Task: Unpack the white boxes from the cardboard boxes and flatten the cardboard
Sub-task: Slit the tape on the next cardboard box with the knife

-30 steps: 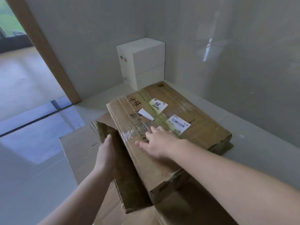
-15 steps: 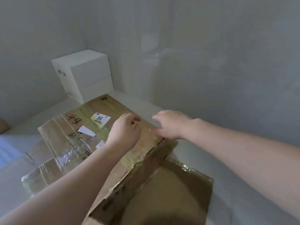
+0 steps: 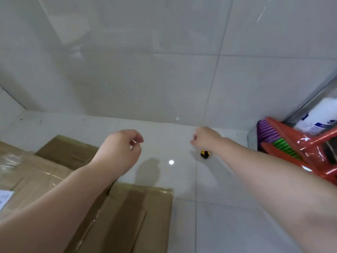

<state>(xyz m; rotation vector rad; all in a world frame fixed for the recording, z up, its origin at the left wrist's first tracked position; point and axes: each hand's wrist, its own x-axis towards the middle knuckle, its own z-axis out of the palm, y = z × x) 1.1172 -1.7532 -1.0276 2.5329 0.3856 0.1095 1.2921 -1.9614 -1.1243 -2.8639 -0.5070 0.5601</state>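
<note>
Two hands are hovering empty: left hand [image 3: 118, 152] loosely curled over the floor [image 3: 182, 179], right hand [image 3: 206, 138] likewise above a yellow tool [image 3: 204, 154]. Flattened cardboard [image 3: 127, 216] is lying lower left.

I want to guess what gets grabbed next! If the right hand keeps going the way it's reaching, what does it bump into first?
Probably the small yellow and black tool lying on the white tiled floor. The right hand reaches forward and down just above it, fingers loosely curled and holding nothing. Depth is hard to judge, so it may pass over to the grey tiled wall.
</note>
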